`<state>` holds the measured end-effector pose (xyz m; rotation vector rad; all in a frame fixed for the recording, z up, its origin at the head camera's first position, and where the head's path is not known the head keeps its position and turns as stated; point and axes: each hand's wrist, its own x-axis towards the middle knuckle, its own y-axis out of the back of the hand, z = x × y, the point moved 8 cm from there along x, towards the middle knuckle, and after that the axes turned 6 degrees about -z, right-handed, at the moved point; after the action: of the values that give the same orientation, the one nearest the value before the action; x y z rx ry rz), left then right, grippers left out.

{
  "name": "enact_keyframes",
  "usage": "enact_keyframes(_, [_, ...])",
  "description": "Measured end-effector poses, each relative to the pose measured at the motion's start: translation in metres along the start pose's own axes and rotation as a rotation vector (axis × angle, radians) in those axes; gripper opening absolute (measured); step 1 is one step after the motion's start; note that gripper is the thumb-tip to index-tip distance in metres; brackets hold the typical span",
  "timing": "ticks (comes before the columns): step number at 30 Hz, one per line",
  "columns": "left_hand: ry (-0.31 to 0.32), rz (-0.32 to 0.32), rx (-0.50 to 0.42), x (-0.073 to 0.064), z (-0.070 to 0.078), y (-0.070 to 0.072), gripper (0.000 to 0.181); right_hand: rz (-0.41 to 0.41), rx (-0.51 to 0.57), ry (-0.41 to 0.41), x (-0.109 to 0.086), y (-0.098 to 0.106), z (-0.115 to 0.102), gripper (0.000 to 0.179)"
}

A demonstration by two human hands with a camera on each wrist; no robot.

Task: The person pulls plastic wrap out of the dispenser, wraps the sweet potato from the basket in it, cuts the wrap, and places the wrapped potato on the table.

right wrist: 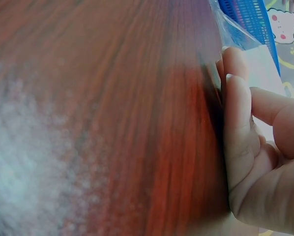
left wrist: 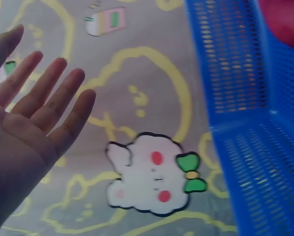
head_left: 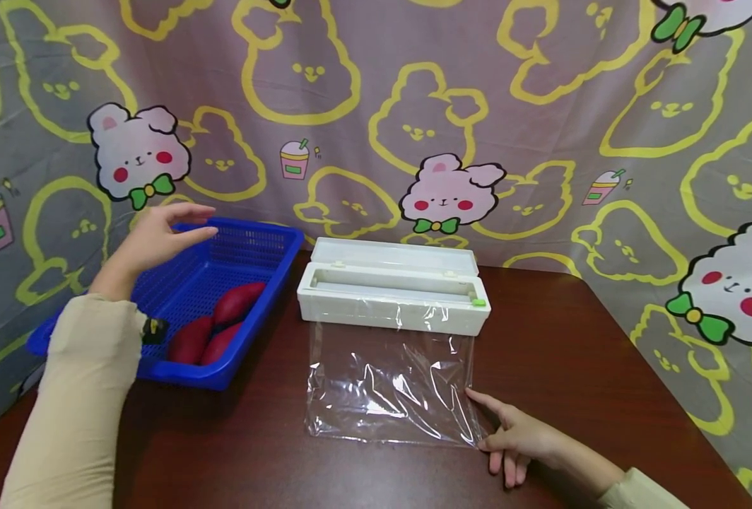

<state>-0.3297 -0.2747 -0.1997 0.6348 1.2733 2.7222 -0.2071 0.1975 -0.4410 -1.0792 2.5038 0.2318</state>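
Observation:
Clear cling film (head_left: 389,396) lies drawn out over the table from a white film dispenser (head_left: 394,297) with its lid raised. My right hand (head_left: 519,440) is at the film's near right corner: the thumb holds the corner and the index finger stretches along the right edge. In the right wrist view its other fingers (right wrist: 238,105) are bent close to the tabletop. My left hand (head_left: 169,237) is raised above the blue basket (head_left: 268,311), holding nothing. The left wrist view shows its spread fingers (left wrist: 71,105). Three dark red, smooth oblong pieces of produce (head_left: 236,302) lie in the basket.
The brown wooden table (head_left: 560,339) carries the basket at left and the dispenser at centre back. A green slider (head_left: 479,302) sits at the dispenser's right end. Behind hangs a patterned curtain (head_left: 350,85), close to the table's back and right edges.

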Motion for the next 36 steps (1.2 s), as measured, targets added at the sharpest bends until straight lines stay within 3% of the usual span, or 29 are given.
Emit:
enact_keyframes(4, [0.06, -0.021, -0.022, 0.007, -0.017, -0.007, 0.048, 0.0, -0.001, 0.004, 0.0, 0.0, 0.0, 0.084])
enact_keyframes(15, [0.093, -0.045, -0.009, 0.012, -0.045, -0.024, 0.046, -0.014, 0.011, 0.004, 0.001, 0.0, 0.002, 0.084])
enact_keyframes(21, [0.088, -0.055, 0.011, 0.014, -0.056, -0.031, 0.042, -0.008, 0.006, -0.001, 0.0, 0.001, 0.001, 0.083])
enact_keyframes(28, [0.153, -0.09, 0.014, 0.01, -0.071, -0.041, 0.046, -0.014, 0.002, 0.015, 0.001, 0.001, 0.0, 0.084])
enact_keyframes(36, [0.185, -0.092, 0.041, 0.01, -0.078, -0.041, 0.049, -0.013, 0.006, 0.019, 0.001, 0.001, 0.001, 0.084])
